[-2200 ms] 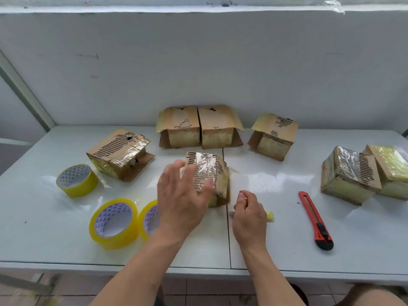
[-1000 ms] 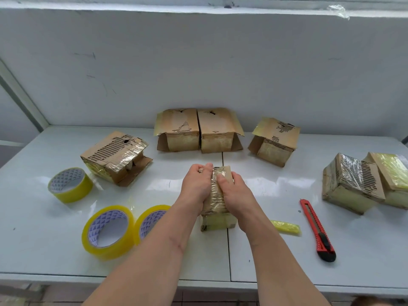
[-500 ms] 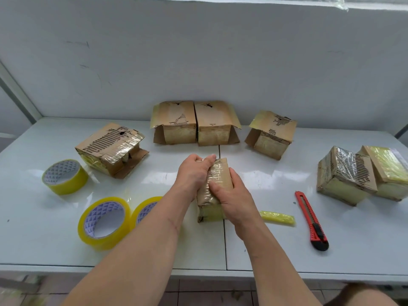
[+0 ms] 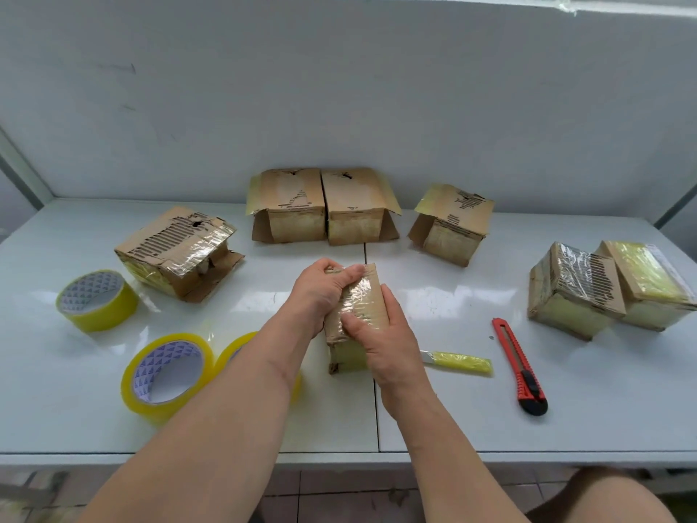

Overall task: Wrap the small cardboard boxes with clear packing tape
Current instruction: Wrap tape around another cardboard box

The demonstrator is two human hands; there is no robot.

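Head view: we count six small cardboard boxes on the white bench (image 4: 433, 417). The one in work, a taped box (image 4: 360, 315), stands at mid-bench near the front edge; our left hand (image 4: 320, 292) curls over its far left top and our right hand (image 4: 381, 334) wraps its right side, thumb pressed on the shiny film, so both hands grip it. Two open-flapped boxes (image 4: 324, 205) sit touching at the back edge, a third flapped box (image 4: 450, 224) just right of them. A torn box (image 4: 177, 251) lies toward the back left. Two wrapped boxes (image 4: 577, 292) touch at the right edge. We count three tape rolls (image 4: 168, 375) at front left, one largely hidden by the left forearm. One yellow-wrapped blade (image 4: 458, 362) and one red utility knife (image 4: 518, 366) lie right of the hands.
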